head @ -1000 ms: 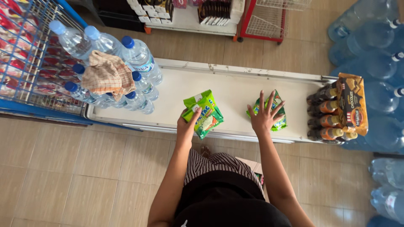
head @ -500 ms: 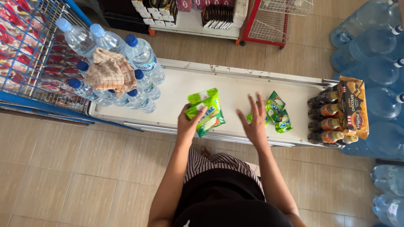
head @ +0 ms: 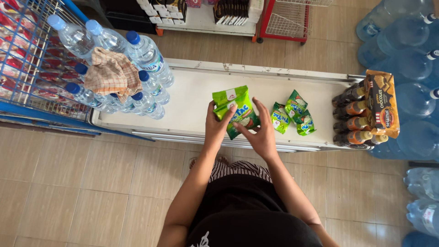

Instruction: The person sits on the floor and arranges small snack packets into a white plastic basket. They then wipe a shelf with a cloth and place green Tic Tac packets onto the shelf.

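From the camera on my head I look straight down at a white, low metal shelf top (head: 192, 98) with my two bare arms reaching over it. My left hand (head: 217, 123) grips a stack of shiny green plastic snack packets (head: 235, 110), fingers wrapped round the left edge and thumb across the front, holding the stack just above the shelf's front part, near its middle. My right hand (head: 260, 132) is beside it with the fingers spread fairly wide; the fingertips touch the lower right corner of the stack, but the palm closes on nothing.

Just to the right of that hand, three small green snack packets (head: 292, 116) lie flat on the shelf, overlapping one another. Farther right, at the shelf's end, stands a shrink-wrapped pack of dark brown bottles with orange labels (head: 354, 116), and an orange and brown cardboard box (head: 382, 103) lies on top of it.

At the left end sit clear plastic water bottles with blue caps (head: 146, 57), with a beige and orange checked cloth (head: 112, 73) draped over them. A blue wire basket rack (head: 27, 55) stands to their left, and large blue water jugs (head: 411, 50) crowd the right side on the tan tiled floor (head: 68, 183).
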